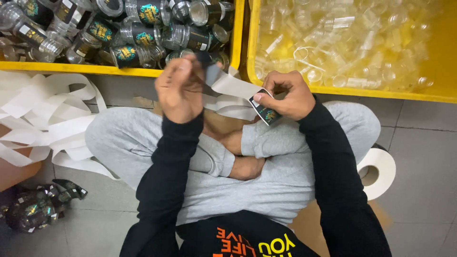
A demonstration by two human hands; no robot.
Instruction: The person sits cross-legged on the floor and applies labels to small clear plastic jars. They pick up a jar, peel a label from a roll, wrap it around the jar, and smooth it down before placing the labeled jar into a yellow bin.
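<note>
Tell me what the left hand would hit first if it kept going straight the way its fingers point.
The left hand points away from the body, toward the yellow bin of labelled jars. It would likely meet the bin's near rim or the jars just behind it first, though depth is hard to judge from above.

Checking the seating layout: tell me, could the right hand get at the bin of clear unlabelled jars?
Probably yes: the right hand, pinching a dark label, sits just before the open-topped yellow bin, nothing between.
</note>
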